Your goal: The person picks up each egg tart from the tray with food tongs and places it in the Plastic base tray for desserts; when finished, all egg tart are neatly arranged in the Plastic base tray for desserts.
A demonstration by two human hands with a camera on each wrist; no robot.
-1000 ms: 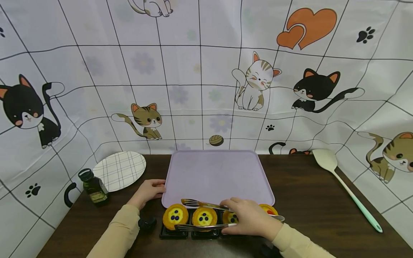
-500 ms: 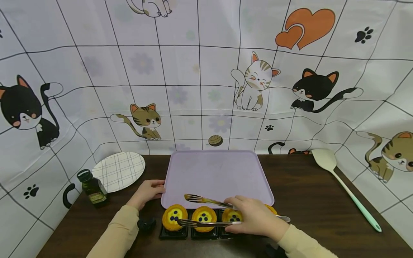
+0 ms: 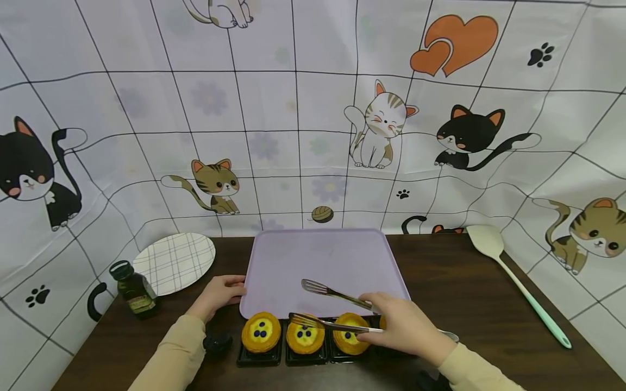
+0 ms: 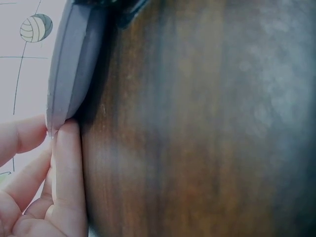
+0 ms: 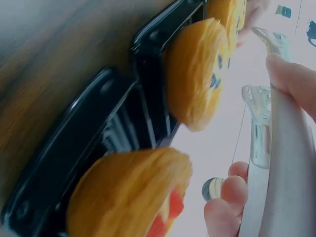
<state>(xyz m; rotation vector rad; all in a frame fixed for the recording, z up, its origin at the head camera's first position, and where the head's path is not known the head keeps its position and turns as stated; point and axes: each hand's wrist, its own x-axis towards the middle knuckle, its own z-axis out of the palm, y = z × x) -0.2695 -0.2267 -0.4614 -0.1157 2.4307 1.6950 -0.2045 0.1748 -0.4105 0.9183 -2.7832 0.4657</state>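
My right hand [image 3: 406,326] grips metal tongs [image 3: 349,297], their two arms spread and nothing between the tips. The tips point left, over the middle of a row of egg tarts. Three tarts with dark blue berries, the left [image 3: 261,339], middle [image 3: 298,346] and right [image 3: 344,347], sit in black plastic trays [image 3: 259,358]. A tart with red fruit [image 5: 123,192] shows close up in the right wrist view; in the head view my right hand mostly hides it. My left hand [image 3: 220,296] pinches the left rim of a lilac serving tray [image 3: 323,260] behind the tarts.
A checked white plate [image 3: 176,263] and a dark green jar [image 3: 134,290] stand at the left. A spatula with a pale green handle [image 3: 533,304] lies at the right. A cat-print sheet [image 3: 274,108] hangs behind the table.
My right hand has moved right and slightly up with the tongs, so their tips have shifted away from the left tart. The left hand keeps its place on the lilac tray; the head view shifts slightly.
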